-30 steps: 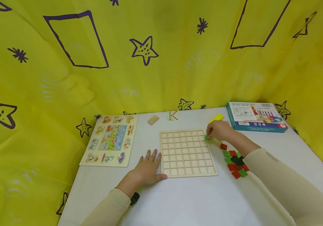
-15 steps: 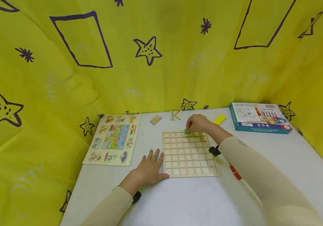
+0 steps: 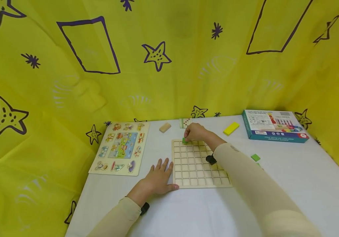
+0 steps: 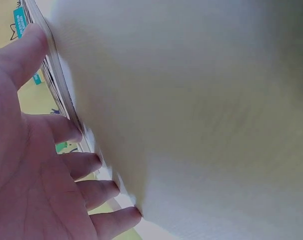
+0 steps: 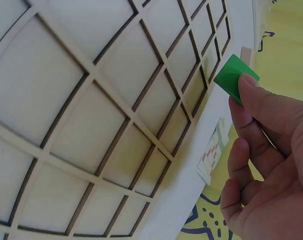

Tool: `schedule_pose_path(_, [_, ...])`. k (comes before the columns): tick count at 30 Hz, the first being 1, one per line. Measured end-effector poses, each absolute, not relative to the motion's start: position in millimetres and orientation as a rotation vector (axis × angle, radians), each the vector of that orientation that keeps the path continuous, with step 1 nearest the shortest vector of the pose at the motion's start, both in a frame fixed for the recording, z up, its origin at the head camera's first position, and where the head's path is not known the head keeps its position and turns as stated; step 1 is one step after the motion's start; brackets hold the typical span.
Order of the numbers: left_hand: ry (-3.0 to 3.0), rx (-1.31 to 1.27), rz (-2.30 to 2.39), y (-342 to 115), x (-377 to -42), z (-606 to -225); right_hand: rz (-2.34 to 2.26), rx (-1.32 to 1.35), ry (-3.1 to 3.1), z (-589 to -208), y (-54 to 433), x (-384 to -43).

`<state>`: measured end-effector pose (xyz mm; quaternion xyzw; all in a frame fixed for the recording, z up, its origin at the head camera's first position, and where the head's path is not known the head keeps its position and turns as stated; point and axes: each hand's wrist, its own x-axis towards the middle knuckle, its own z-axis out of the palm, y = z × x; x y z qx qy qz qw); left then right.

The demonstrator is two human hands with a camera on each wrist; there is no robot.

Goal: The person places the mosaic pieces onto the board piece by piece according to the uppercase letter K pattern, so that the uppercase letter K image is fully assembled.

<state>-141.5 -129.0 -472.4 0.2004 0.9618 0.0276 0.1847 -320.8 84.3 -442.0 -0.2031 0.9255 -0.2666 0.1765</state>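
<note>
A wooden grid board [image 3: 200, 187] with square cells lies on the white table. My right hand [image 3: 197, 132] is over its far edge, near the far-left corner. Between thumb and index finger it pinches a green square tile [image 5: 235, 76], raised above the grid in the right wrist view. My left hand [image 3: 158, 177] rests on the table at the board's left side, fingers spread, the thumb at the near-left corner. In the left wrist view the left fingers [image 4: 74, 167] lie along the board's side. The right forearm covers part of the board and most loose tiles.
Green tiles [image 3: 255, 157] lie right of the board. Behind it are a patterned card [image 3: 185, 123], a small wooden block [image 3: 165, 127] and a yellow block [image 3: 231, 128]. A picture puzzle board [image 3: 141, 154] lies left; a box [image 3: 276, 126] stands at the back right.
My right hand has carried the green tile leftward from the board's right edge to near its far-left corner. The left hand has stayed at the board's side.
</note>
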Motion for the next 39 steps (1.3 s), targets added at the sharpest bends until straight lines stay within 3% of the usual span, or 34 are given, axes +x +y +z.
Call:
schedule_pose_path(30, [2.704, 0.558, 0.081, -129, -142, -472, -0.746, -0.617, 2.646, -462, 71, -314])
schedule_pose_path(39, [2.704, 0.548, 0.099, -129, -141, -471, -0.894, -0.684, 2.627, -448, 104, -301])
